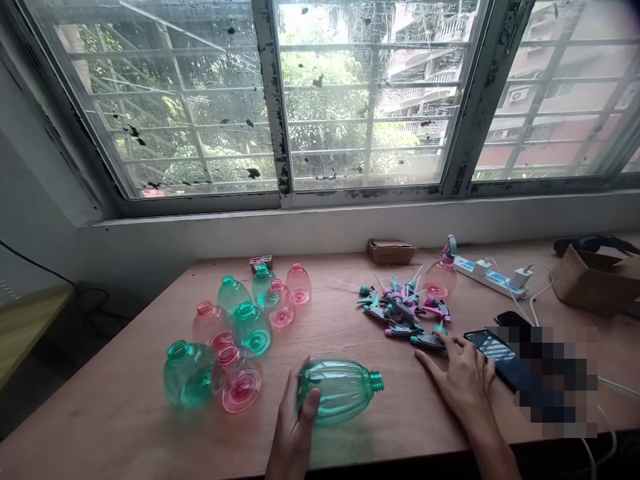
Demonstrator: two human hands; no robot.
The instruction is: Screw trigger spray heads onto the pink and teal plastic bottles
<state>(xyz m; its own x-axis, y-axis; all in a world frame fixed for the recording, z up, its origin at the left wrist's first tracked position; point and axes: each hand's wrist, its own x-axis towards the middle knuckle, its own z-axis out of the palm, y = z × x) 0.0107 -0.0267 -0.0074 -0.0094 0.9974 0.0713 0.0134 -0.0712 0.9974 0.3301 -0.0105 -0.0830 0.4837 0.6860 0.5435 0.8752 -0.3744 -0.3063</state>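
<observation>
A clear green plastic bottle (343, 393) lies on its side in my left hand (294, 423), its threaded neck pointing right. The fingers wrap round its base end, with the thumb along the near side. On the right, my right hand (463, 383) reaches over the table with thumb and fingers apart. Its fingertips are at a black spray head (427, 342) with a teal collar, at the near edge of a pile of spray heads (400, 303) in black, teal and purple. Whether the fingers press on that spray head I cannot tell.
Several open green and pink bottles (189, 380) stand on the left of the wooden table (150, 433). Behind the pile are a pink bottle with a spray head (441, 277) and a small carton (391, 252). A power strip (490, 277), phone (493, 357) and cardboard box (595, 280) lie right.
</observation>
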